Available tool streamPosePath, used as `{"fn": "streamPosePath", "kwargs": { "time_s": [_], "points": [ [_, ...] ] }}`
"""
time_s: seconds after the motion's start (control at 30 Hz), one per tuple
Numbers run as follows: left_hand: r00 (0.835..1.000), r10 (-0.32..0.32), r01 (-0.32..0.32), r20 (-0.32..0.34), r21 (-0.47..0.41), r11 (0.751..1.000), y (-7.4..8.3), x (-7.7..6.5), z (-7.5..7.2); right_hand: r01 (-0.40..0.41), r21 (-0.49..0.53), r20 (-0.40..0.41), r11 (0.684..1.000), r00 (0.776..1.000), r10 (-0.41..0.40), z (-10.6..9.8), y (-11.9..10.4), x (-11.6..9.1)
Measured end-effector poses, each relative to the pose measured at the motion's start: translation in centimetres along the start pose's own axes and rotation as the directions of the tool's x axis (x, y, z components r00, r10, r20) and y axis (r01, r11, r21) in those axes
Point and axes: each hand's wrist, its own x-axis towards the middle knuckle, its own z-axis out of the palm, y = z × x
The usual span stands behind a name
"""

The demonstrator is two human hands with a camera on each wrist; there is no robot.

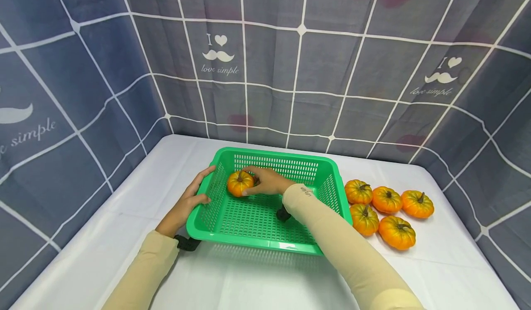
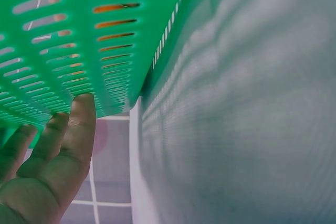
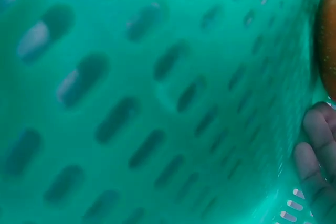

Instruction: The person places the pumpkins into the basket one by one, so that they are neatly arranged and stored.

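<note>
A green perforated plastic basket [image 1: 265,244] stands on a white-covered table, its inside showing in the head view. At its left end my left hand [image 1: 186,205] holds the side, thumb over the rim. In the left wrist view, the fingers [image 2: 76,135] of that hand lie against the basket's slotted outer wall. Inside, near the left end, my right hand [image 1: 270,182] grips a small orange pumpkin [image 1: 238,184] between thumb and fingers. Only an edge of this pumpkin [image 3: 328,45] appears in the right wrist view, beside curled fingertips [image 3: 317,127].
Several more small pumpkins [image 1: 387,200] sit in a group just right of the basket on the white tablecloth [image 1: 452,254]. A grey-blue curtain [image 1: 269,102] with white grid lines surrounds the table at the back and both sides.
</note>
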Motion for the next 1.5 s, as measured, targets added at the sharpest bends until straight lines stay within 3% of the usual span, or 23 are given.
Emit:
{"fn": "streamPosePath", "kwargs": {
  "time_s": [0.27,0.77,1.13,1.5],
  "points": [
    [1.000,-0.003,0.003,0.002,0.001,1.000,0.0,0.0,-0.1,0.006,-0.049,-0.016,0.999,1.000,-0.007,0.3,-0.1,0.3],
    [1.000,0.002,-0.002,0.000,-0.005,1.000,0.0,0.0,-0.1,-0.044,0.074,0.069,0.996,0.997,0.039,-0.9,-0.5,-0.4],
    [1.000,-0.003,0.003,-0.001,-0.001,1.000,-0.1,0.0,0.1,-0.095,0.069,0.088,0.993,0.992,0.089,-2.4,-1.0,-1.0],
    [1.000,-0.024,0.024,-0.005,-0.004,1.000,0.2,-0.1,0.1,-0.042,0.113,0.083,0.993,0.996,0.032,-4.4,-1.6,-2.4]
  ]
}}
